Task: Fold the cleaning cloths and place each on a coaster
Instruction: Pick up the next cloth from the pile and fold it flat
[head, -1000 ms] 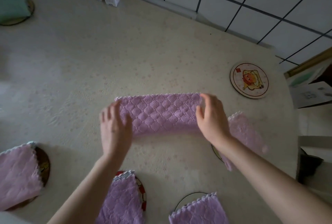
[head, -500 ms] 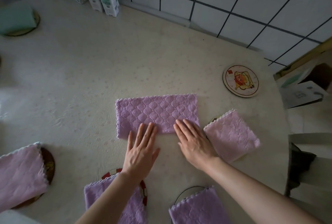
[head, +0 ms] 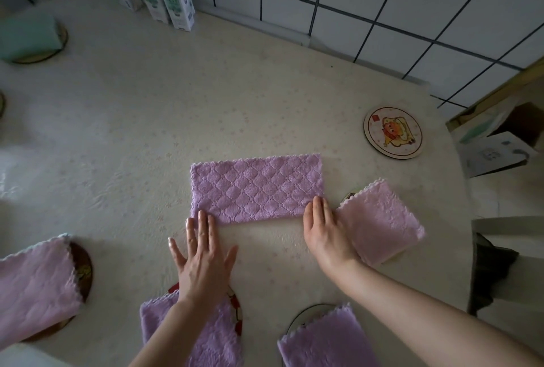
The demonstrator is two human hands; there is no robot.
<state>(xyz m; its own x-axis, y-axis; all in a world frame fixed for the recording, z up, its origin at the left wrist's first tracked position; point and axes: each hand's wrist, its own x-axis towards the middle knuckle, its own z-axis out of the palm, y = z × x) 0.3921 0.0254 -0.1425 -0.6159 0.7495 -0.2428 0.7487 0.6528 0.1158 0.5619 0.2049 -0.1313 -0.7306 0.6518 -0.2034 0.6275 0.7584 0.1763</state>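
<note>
Handling: the purple cloth (head: 257, 190) is looking soft, light and limp, a plush fabric that is probably clinging a little to the surface (head: 176, 101) rather than sliding; lifted by one corner, it is likely going to sag and unfold.
Hold: the two short ends are offering the best purchase, pinched through both layers at the corners, one end being carried over onto the other.
Look: it is showing a quilted diamond weave and a fine scalloped trim, and is lying as a flat, wide band with its long sides running 9 to 3 o'clock.
Place: it is sitting at the middle of the view, on no coaster.
Left hand (head: 203, 257): it is lying flat with fingers straight and spread, the tips reaching the cloth's 7 o'clock corner and gripping nothing.
Right hand (head: 326, 234): it is lying flat too, fingers together, tips on the 5 o'clock corner; in this dim light I cannot tell whether they are pressing or only touching.
Bare coaster (head: 393, 132): a round printed one is waiting at 2 o'clock, apart from the cloth.
Neighbours: a folded pink cloth (head: 379, 222) is lying on a coaster at 4 o'clock, just beside the right hand; more folded cloths are sitting on coasters at 6 and 8 o'clock.
</note>
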